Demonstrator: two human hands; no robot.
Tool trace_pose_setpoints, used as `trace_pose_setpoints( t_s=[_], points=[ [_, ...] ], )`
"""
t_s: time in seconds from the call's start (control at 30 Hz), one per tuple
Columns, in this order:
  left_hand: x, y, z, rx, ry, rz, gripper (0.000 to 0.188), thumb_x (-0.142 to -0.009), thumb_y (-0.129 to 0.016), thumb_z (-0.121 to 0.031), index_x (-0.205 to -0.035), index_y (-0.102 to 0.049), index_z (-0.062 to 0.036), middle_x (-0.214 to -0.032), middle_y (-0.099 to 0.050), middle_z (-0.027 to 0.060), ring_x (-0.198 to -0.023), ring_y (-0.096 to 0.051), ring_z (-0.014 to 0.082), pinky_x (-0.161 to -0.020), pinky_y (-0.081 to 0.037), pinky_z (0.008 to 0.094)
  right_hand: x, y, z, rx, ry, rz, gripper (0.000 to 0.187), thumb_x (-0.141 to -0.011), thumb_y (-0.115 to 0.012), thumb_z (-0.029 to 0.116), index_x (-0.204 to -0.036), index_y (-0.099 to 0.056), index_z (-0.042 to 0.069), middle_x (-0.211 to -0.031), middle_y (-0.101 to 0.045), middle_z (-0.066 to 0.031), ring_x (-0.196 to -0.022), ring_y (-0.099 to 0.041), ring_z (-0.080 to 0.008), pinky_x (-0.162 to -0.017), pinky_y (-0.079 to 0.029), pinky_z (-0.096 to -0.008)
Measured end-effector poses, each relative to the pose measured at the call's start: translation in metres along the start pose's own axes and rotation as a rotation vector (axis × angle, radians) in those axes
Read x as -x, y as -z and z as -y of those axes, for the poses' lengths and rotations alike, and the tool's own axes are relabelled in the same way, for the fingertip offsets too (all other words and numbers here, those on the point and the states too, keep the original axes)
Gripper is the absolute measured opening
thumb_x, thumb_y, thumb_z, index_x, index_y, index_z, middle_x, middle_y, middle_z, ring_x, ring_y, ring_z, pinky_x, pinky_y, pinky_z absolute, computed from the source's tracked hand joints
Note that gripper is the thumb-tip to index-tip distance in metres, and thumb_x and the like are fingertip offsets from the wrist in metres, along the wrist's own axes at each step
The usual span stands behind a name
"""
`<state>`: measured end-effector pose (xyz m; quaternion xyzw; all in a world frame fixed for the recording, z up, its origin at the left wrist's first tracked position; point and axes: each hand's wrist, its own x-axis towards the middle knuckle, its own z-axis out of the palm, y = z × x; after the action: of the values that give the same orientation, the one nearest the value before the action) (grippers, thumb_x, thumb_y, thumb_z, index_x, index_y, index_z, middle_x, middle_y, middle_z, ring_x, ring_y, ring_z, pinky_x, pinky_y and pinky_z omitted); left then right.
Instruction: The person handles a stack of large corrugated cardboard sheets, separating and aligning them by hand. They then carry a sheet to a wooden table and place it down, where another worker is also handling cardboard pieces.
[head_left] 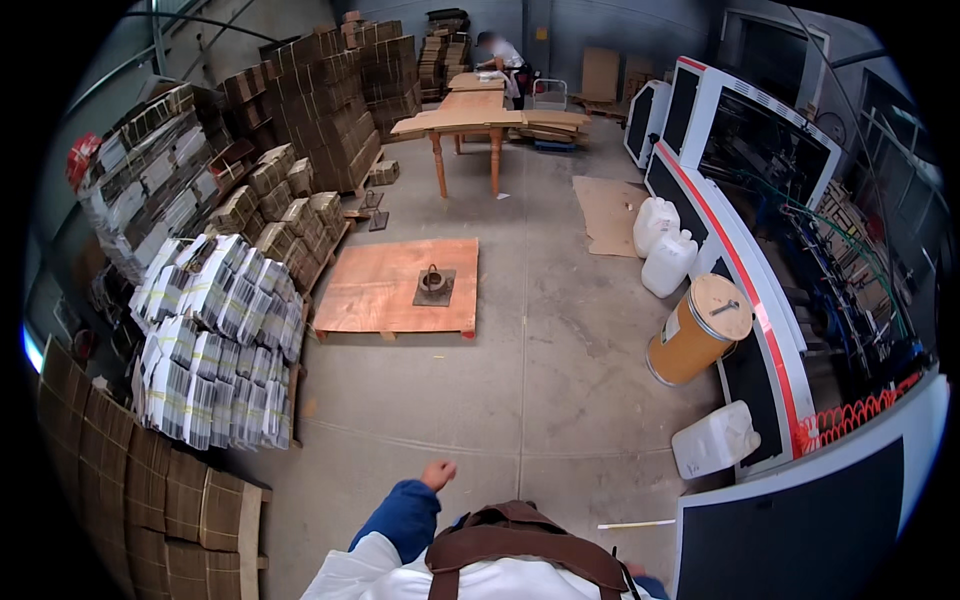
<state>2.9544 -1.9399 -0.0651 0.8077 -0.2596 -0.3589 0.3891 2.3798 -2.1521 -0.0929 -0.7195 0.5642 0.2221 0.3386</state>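
Observation:
My left hand hangs in front of me above the concrete floor, its fingers curled in with nothing visible in them. A blue sleeve covers that forearm. Of my right arm only a bit of blue sleeve shows at the lower edge, beside my brown apron; the fingers there are hidden. Neither hand touches any object that I can see. Ahead of me lies a low wooden pallet platform, bearing a dark metal weight with a ring handle.
Bundled white printed sheets and cardboard stacks line the left. On the right stand a long machine, a brown drum and white jugs. Another person works at the far table.

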Motion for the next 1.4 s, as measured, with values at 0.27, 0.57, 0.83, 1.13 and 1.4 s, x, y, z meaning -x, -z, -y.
trace_pose_setpoints(
  t_s=[0.27,0.57,0.83,1.13,1.4],
  points=[
    [0.065,0.030,0.097,-0.680,0.505,0.349,0.022,-0.083,-0.067,-0.029,-0.092,-0.066,-0.0090,-0.086,-0.071,0.0146,-0.082,-0.068,0.0344,-0.074,-0.054,0.0475,-0.293,0.296,0.360,-0.754,0.320,-0.128,0.030,-0.095,-0.057,0.029,-0.091,-0.067,0.000,-0.076,-0.068,-0.0091,-0.063,-0.066,-0.0168,-0.053,-0.050,-0.0306],
    [-0.301,0.118,0.004,-0.887,0.225,-0.010,0.019,-0.091,-0.056,-0.022,-0.087,-0.070,-0.0088,-0.081,-0.071,0.0107,-0.073,-0.066,0.0240,-0.065,-0.053,0.0401,-0.446,0.385,0.442,-0.729,0.063,0.050,0.029,-0.092,-0.061,0.031,-0.087,-0.066,0.003,-0.069,-0.066,-0.0080,-0.055,-0.064,-0.0175,-0.047,-0.048,-0.0315],
    [-0.786,0.157,-0.350,0.262,-0.067,-0.234,0.024,-0.098,-0.057,-0.021,-0.094,-0.066,0.0009,-0.083,-0.067,0.0058,-0.077,-0.063,0.0145,-0.074,-0.052,0.0292,-0.534,0.442,0.403,-0.037,-0.066,0.025,0.024,-0.084,-0.063,0.029,-0.082,-0.067,0.006,-0.080,-0.070,-0.0147,-0.073,-0.069,-0.0302,-0.062,-0.053,-0.0462],
    [-0.891,0.108,-0.316,0.050,0.270,-0.075,0.044,-0.091,-0.054,-0.042,-0.081,-0.072,-0.0030,-0.072,-0.070,0.0126,-0.071,-0.068,0.0216,-0.070,-0.053,0.0385,-0.834,0.674,0.447,0.426,0.163,-0.329,0.024,-0.082,-0.064,0.028,-0.086,-0.072,0.006,-0.094,-0.071,-0.0193,-0.089,-0.069,-0.0368,-0.075,-0.055,-0.0498],
    [-0.818,0.162,-0.246,-0.415,0.716,0.075,0.025,-0.089,-0.063,-0.033,-0.090,-0.068,-0.0079,-0.086,-0.071,0.0164,-0.080,-0.068,0.0334,-0.071,-0.053,0.0488,-1.031,0.845,0.961,-0.611,0.188,0.063,0.023,-0.094,-0.056,0.029,-0.091,-0.064,0.008,-0.076,-0.065,-0.0049,-0.061,-0.065,-0.0163,-0.049,-0.048,-0.0317]
  ],
)
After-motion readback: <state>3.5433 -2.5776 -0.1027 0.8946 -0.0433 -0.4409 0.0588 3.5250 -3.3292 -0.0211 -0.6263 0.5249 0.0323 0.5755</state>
